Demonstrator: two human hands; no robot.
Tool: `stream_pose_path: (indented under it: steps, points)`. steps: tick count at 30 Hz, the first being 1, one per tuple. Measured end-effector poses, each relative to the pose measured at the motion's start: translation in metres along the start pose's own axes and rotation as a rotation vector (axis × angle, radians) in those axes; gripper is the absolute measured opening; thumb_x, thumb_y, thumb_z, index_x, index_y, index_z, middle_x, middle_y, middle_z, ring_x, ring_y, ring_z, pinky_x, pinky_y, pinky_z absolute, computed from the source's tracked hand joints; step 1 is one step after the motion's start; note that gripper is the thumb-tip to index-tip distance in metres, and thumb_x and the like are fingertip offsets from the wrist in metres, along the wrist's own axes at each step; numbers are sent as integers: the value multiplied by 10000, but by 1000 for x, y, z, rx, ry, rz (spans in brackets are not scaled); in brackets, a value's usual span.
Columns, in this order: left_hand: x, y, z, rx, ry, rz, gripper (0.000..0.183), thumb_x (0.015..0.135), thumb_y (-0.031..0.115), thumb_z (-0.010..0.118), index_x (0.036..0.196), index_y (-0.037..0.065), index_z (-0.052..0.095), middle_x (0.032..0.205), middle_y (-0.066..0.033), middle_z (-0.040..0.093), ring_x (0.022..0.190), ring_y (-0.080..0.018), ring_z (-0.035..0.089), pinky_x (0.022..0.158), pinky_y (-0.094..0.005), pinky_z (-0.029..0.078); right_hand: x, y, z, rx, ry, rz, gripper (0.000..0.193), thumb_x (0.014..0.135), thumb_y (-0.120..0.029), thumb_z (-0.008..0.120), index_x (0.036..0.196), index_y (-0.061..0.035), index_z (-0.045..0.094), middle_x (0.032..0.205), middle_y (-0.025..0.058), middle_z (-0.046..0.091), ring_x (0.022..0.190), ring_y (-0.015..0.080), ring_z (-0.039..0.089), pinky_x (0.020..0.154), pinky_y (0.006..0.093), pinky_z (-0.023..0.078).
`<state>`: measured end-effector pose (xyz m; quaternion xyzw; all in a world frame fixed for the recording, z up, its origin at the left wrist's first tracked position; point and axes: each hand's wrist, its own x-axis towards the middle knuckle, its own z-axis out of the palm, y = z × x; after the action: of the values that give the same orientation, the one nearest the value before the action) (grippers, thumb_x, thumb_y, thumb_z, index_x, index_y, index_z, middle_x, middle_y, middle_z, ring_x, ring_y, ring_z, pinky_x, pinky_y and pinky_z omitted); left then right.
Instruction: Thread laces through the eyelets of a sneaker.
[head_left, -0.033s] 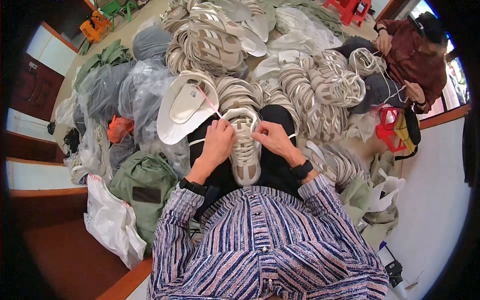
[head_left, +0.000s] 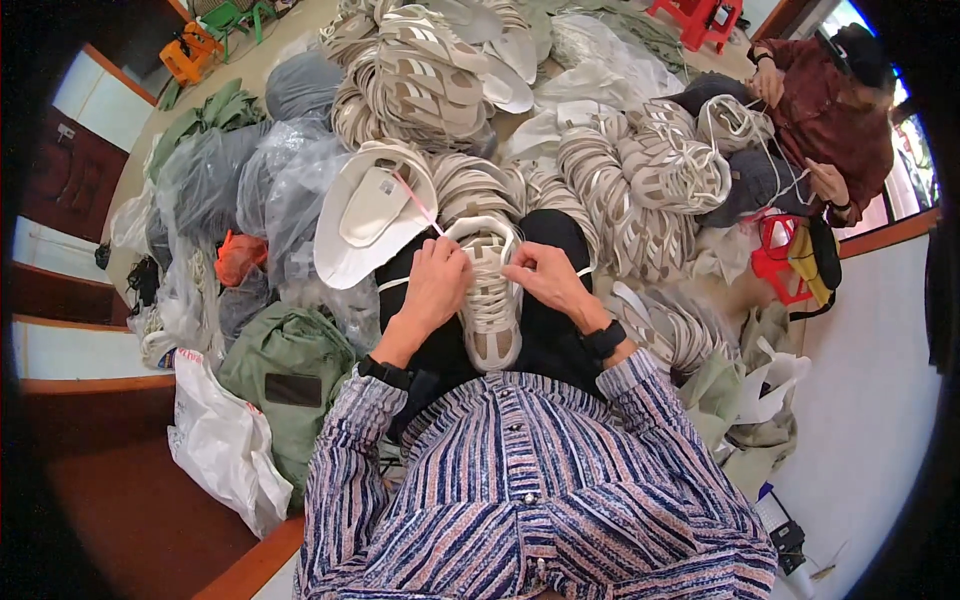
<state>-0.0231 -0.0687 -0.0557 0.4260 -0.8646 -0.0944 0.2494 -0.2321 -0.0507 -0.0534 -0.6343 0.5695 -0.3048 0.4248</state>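
On the person's lap, near centre, a beige shoe sits as before, left hand and right hand still pinching its white lace, with shoe piles beyond.

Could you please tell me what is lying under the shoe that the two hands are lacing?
The shoe rests on the person's lap, on black trousers. Both hands cover its upper part: left hand, right hand. Anything directly beneath its sole is hidden.

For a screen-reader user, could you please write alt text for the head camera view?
Both hands, left hand and right hand, work white laces on a beige shoe upper in the person's lap. Piles of shoe uppers and plastic bags surround them; another person sits at upper right.
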Motion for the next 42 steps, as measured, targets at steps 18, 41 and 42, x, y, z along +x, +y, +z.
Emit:
stream_pose_path:
  steps: [18, 41, 42]
  points:
    - [-16, -9, -4, -492, -155, -465, 234, 797, 160, 657, 828, -8, 495, 667, -104, 577, 595, -198, 561, 561, -311, 443, 5, 16, 2, -117, -23, -121, 320, 752, -224, 702, 863, -14, 488, 734, 168, 600, 705, 322, 602, 610, 373, 448]
    - [-6, -18, -24, -107, -527, -224, 424, 753, 407, 643, 1052, 148, 490, 674, -140, 613, 660, -347, 609, 588, -446, 452, 2, 7, 1, -49, -89, -88, 388, 748, -235, 678, 1061, -65, 523, 693, 122, 597, 632, 343, 583, 597, 434, 458]
    - [-5, -16, -26, -122, -526, -239, 410, 758, 381, 640, 1060, 156, 479, 687, -141, 617, 672, -348, 610, 593, -444, 453, 0, 6, -1, 29, -62, 1, 361, 747, -146, 662, 1076, -59, 539, 737, 107, 584, 687, 331, 568, 646, 417, 456]
